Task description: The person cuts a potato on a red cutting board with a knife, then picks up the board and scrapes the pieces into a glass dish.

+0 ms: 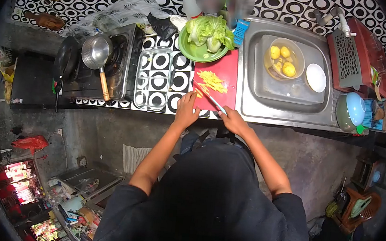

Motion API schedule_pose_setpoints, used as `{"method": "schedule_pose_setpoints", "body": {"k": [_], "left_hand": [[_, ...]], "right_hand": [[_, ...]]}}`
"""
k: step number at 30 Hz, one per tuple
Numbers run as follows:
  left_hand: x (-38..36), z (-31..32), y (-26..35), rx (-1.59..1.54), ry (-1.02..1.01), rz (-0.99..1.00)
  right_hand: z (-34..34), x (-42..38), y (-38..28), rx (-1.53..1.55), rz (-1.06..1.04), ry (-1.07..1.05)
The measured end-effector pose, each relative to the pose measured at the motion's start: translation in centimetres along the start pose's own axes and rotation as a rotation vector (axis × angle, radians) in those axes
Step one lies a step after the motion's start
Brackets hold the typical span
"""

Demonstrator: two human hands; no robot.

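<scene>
On the red cutting board (232,68) lies a loose pile of yellow potato strips (212,81). My right hand (233,122) grips a knife (214,102) by its handle, the blade slanting up and left across the board. At the board's left edge, my left hand (187,109) has its fingers bent down, holding small yellow potato pieces (199,93) close to the blade. Its fingertips partly hide these pieces. Just behind the board, leafy lettuce (210,33) fills a green bowl (191,51).
Right of the board, a tub (272,71) of peeled potatoes and a white bowl (316,78) stand over the sink (246,98). A glass dish (151,99) is to the left, beside a stove bearing a wooden-handled pan (96,51). A blue grater (240,32) stands behind.
</scene>
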State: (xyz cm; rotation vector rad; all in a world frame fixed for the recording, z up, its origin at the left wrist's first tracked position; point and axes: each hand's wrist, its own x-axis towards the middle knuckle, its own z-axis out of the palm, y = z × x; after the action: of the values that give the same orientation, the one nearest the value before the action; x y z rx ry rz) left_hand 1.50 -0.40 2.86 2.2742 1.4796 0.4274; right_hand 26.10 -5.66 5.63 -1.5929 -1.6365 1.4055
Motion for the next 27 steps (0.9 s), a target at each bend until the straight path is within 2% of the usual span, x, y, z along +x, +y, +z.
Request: {"method": "schedule_pose_setpoints", "body": {"k": [6,18,27], "left_hand": [[-0.4,0.7,0.1,0.005,0.021,-0.041],[-0.7,0.6,0.4,0.006,0.048,-0.046],[-0.9,0.7,0.3,-0.005,0.05,-0.051]], "right_hand": [[1.2,0.1,-0.2,-0.019,0.073,-0.066],[2.5,0.2,-0.5,-0.033,-0.004,-0.049],[2.8,0.0,-1.0,-0.108,0.033,-0.059]]}}
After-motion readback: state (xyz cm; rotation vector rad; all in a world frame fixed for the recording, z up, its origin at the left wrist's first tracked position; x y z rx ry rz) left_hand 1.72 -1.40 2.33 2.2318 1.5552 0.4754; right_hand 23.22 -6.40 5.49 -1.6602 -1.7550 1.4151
